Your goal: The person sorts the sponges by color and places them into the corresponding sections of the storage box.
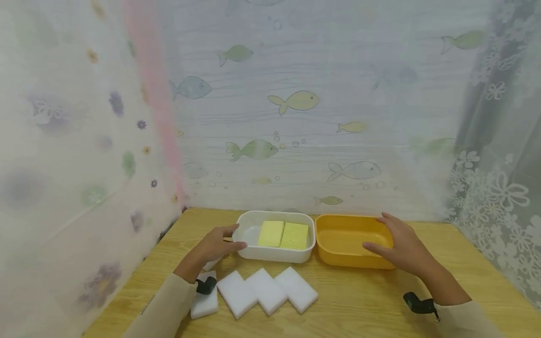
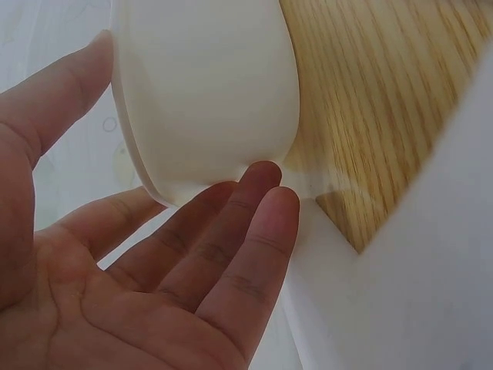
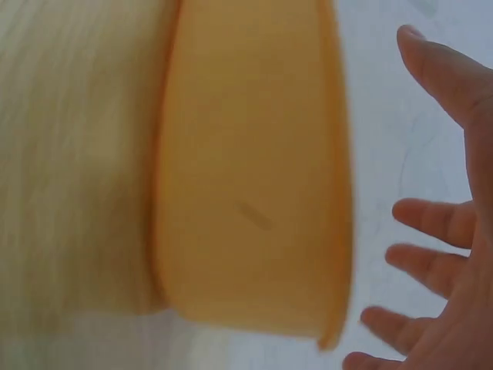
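A white plastic container (image 1: 274, 253) holds two yellow sponges (image 1: 271, 233) side by side. At its left end is my left hand (image 1: 213, 245); in the left wrist view the extended fingers (image 2: 250, 231) touch the container's end wall and the thumb tip meets its rim. Beside it stands an orange plastic container (image 1: 355, 259). My right hand (image 1: 403, 246) hovers at that container's right end, fingers spread, holding nothing. The right wrist view has a gap between those fingertips and the orange wall (image 3: 254, 169).
Several white foam blocks (image 1: 265, 291) lie in a row on the wooden table (image 1: 351, 305) in front of the containers. One more is partly hidden under the left hand. Curtains with printed fish (image 1: 296, 101) and flowers hang behind and at both sides.
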Motion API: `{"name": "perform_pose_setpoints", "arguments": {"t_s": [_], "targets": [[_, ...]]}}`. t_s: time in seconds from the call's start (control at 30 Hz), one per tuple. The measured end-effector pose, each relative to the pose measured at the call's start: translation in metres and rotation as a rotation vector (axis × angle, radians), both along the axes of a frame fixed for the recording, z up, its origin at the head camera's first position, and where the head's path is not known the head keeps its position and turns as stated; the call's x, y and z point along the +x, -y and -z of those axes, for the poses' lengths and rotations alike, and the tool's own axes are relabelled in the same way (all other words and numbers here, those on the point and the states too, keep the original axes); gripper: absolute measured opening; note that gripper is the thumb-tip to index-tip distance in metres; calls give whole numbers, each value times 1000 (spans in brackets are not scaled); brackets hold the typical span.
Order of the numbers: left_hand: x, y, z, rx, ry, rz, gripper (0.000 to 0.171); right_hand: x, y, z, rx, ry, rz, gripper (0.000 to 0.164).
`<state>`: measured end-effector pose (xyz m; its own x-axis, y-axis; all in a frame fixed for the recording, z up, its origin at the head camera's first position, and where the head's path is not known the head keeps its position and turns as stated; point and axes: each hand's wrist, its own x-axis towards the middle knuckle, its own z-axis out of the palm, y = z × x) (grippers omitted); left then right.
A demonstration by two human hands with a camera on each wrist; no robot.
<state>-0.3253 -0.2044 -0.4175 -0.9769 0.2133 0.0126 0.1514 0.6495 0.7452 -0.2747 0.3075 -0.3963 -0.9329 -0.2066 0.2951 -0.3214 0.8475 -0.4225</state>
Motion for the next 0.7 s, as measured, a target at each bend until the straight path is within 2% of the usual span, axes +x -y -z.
{"name": "perform_pose_setpoints", "arguments": {"t_s": [0.23,0.37,0.53,0.7], "targets": [[2,-1,-3,3,-8,3,87,-1,-21,16,-111,169,15,111],[2,-1,-5,-5,-7,0,87,-3,-22,21,-166,200,10,117],[3,-3,-5,-35,-15,-7,86,-4,-26,25,-192,255,-6,117],[4,-3,-4,-67,-26,-2,86,-3,-26,27,-216,244,-20,116]]}}
